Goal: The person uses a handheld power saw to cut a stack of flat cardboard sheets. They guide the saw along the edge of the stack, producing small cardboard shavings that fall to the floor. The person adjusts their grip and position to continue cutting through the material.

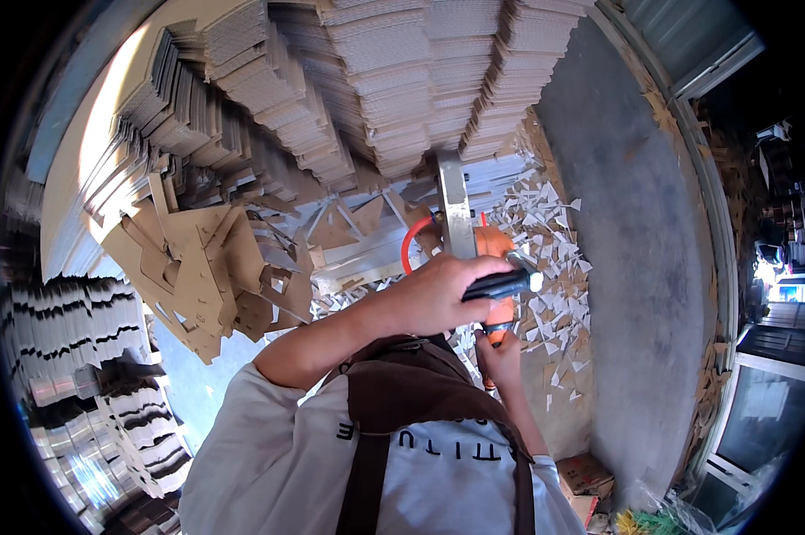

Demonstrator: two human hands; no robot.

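Observation:
An orange handheld power tool (492, 242) is in front of my chest, with a long metal bar (454, 209) reaching from it toward the cardboard stacks. My left hand (456, 287) is closed around its black side handle (499, 284). Lower down, my right hand (501, 355) grips the rear of the orange body, its fingers partly hidden. A red hose or curved bar (409, 239) loops beside the tool on the left. The far end of the metal bar meets the lower edge of the tall stacked cardboard sheets (385, 80); exact contact cannot be made out.
White and brown cardboard scraps (545, 259) litter the floor to the right of the tool. Loose torn brown cardboard (193, 267) hangs at left. Bundled stacks (77, 334) stand at far left. A grey floor strip (639, 267) runs along the right, beside a glass-paned frame (763, 410).

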